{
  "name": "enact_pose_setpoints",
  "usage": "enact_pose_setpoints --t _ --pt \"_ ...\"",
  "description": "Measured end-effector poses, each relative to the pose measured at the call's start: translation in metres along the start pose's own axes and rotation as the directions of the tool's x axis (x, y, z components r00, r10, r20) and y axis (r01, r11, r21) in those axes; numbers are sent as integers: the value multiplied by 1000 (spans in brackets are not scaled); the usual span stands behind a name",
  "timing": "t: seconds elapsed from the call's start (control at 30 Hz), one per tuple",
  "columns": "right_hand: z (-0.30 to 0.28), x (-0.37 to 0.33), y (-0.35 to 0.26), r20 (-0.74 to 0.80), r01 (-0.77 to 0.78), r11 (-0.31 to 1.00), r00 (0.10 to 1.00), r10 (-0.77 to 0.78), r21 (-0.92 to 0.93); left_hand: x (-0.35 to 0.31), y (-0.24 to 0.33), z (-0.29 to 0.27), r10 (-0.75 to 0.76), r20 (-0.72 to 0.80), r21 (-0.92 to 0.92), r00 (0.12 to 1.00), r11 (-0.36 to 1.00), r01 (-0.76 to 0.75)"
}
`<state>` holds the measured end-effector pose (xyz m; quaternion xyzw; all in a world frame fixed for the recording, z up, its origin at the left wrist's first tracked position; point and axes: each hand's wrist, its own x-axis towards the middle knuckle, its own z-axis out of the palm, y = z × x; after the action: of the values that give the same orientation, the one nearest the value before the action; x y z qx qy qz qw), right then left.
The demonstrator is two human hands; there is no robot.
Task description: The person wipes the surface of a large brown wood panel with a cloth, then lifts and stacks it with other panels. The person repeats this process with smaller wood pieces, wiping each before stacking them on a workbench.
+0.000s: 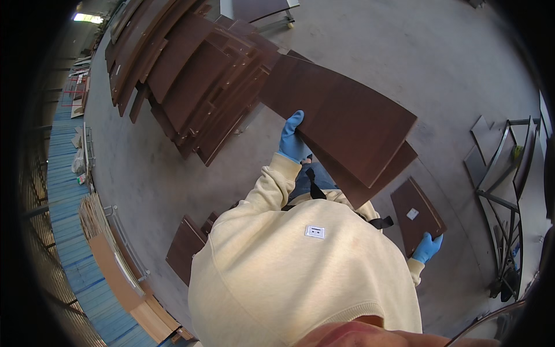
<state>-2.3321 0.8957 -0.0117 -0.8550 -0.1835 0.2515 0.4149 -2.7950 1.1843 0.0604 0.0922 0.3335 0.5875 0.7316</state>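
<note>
My left hand (pixel 293 137), in a blue glove, grips the near left edge of a large dark brown wooden panel (pixel 341 115). Its thumb lies along the top face, and the fingers underneath are hidden. Beneath that board a second brown panel (pixel 404 163) juts out at a different angle; what supports it is hidden. To the right, my blue-gloved right hand (pixel 428 248) is closed on the near end of a smaller brown panel (pixel 415 199), which bears a white label (pixel 412 214).
Stacked brown panels (pixel 196 81) lean in overlapping rows at the far left. Another brown board (pixel 186 248) is low on the left. Metal frames (pixel 500 199) stand along the right side. Wooden boards (pixel 115 266) lie on blue slats (pixel 72 231) at the left edge.
</note>
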Motion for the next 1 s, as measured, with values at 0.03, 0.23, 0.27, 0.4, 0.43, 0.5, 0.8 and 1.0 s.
enact_pose_setpoints --t 0.03,0.23,0.27,0.4,0.43,0.5,0.8,1.0 --pt "-14 2 4 -25 -9 1000 1000 8 -23 0 -12 12 -6 -4 31 1000 1000 6" --pt "-86 19 46 -151 111 977 979 -139 -181 43 -74 46 107 -8 260 994 960 -101" --pt "-95 27 57 -220 139 968 958 -184 -208 52 -84 58 130 11 284 991 950 -128" --pt "-152 47 88 -495 8 976 863 102 216 90 -110 94 41 118 320 992 944 -77" --pt "-190 47 113 -550 -47 970 816 176 240 103 -128 104 -17 156 384 988 922 -44" --pt "-235 22 147 -582 -16 845 717 382 535 127 -168 121 -119 270 379 956 925 8" --pt "-336 -95 204 -601 409 450 419 680 794 99 -435 288 -718 464 561 518 691 456" --pt "-391 -62 236 -568 559 256 502 652 789 69 -622 372 -797 568 555 207 556 619"
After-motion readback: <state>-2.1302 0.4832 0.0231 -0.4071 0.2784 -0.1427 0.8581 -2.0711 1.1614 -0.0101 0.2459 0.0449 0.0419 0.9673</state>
